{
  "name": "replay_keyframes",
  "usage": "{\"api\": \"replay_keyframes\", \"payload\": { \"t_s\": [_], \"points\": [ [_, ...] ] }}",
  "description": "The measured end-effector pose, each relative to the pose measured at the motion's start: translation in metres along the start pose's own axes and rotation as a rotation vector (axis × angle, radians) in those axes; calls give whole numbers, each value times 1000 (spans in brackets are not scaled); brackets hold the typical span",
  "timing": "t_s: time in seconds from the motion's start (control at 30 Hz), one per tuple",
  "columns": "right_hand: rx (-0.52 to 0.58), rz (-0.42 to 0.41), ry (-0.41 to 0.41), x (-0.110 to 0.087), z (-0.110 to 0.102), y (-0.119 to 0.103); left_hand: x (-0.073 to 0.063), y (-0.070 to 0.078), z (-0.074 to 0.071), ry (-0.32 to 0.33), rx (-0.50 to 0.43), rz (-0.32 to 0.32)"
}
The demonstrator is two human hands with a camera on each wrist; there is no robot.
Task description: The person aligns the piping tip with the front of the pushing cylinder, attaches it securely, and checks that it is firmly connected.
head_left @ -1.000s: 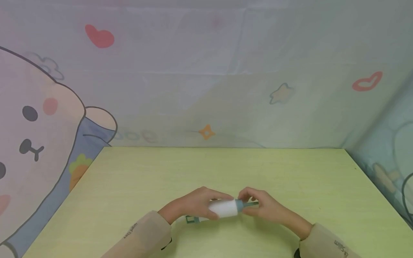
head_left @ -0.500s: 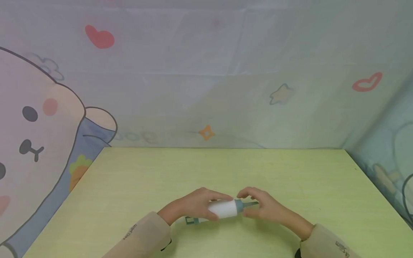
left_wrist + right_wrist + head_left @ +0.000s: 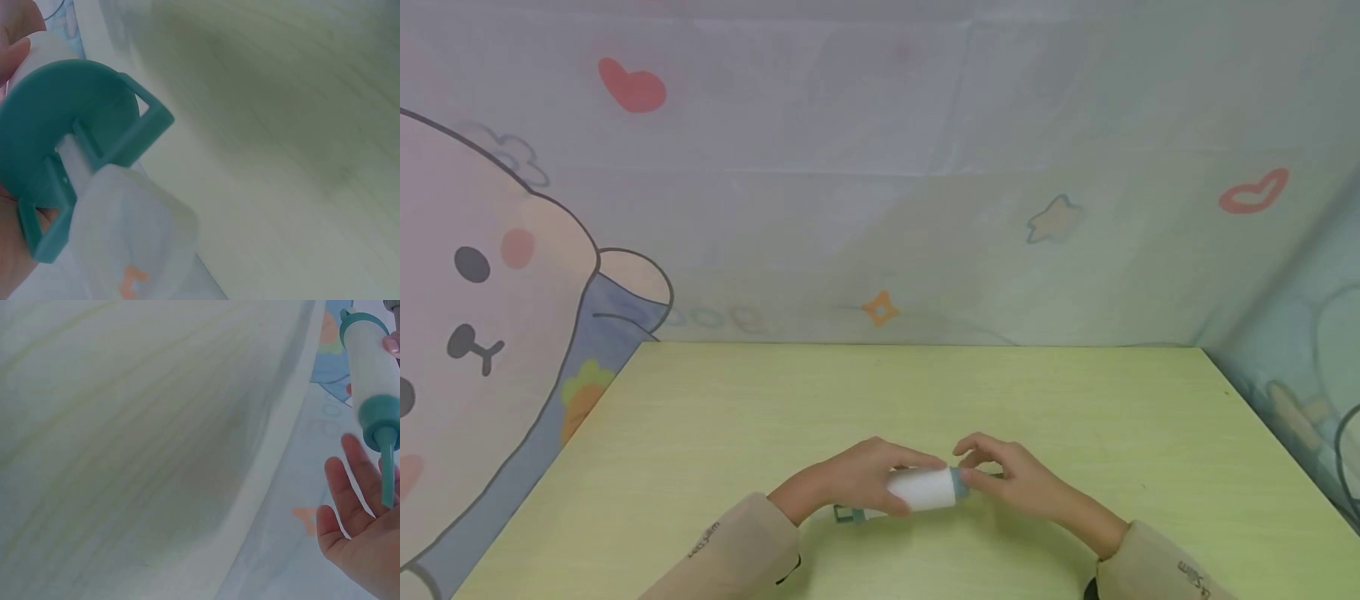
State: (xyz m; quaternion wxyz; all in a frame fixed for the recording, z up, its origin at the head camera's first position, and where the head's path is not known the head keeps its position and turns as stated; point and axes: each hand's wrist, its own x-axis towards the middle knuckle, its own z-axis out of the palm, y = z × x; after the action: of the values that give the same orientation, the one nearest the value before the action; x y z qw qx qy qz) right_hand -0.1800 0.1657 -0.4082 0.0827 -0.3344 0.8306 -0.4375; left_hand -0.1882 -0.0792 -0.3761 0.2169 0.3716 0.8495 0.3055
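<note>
A large syringe (image 3: 928,490) with a white barrel and teal ends lies sideways just above the table. My left hand (image 3: 867,477) grips its barrel, thumb in front and fingers behind. The left wrist view shows a teal flange (image 3: 69,112) with two loops and a pale plunger (image 3: 134,225) behind it. At the other end, a thin teal nozzle (image 3: 387,469) passes in front of my right palm. My right hand (image 3: 1018,477) is around this end, fingers spread, with the thumb at the teal collar (image 3: 958,482) and the index fingertip raised off it.
A pale yellow-green table (image 3: 760,392) lies beneath both hands. Behind it hangs a printed cloth (image 3: 850,167) with hearts and a bear. A dark cable (image 3: 1341,454) curves down at the right edge.
My right fingers loosened from the collar, and the thumb has moved up over the nozzle's base, hiding much of the nozzle. The left hand and syringe have barely moved.
</note>
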Motion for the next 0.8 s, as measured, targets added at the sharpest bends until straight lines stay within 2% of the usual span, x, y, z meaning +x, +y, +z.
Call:
{"api": "replay_keyframes", "payload": {
  "t_s": [0.27, 0.33, 0.43, 0.57, 0.8],
  "points": [
    [-203, -129, 65, -2, 3, -5, -2, 0, -2, 18, -57, -24],
    [-214, -142, 67, -1, 4, -5, -1, 0, -2, 12, -69, -26],
    [-194, -145, 59, -1, 5, -4, -1, -1, 0, -4, -86, -39],
    [-106, -131, 12, -2, 6, -2, -1, 0, 2, -29, -83, -43],
    [5, -105, -44, -5, 11, 0, -5, 4, 6, -64, 40, 9]
  ]
}}
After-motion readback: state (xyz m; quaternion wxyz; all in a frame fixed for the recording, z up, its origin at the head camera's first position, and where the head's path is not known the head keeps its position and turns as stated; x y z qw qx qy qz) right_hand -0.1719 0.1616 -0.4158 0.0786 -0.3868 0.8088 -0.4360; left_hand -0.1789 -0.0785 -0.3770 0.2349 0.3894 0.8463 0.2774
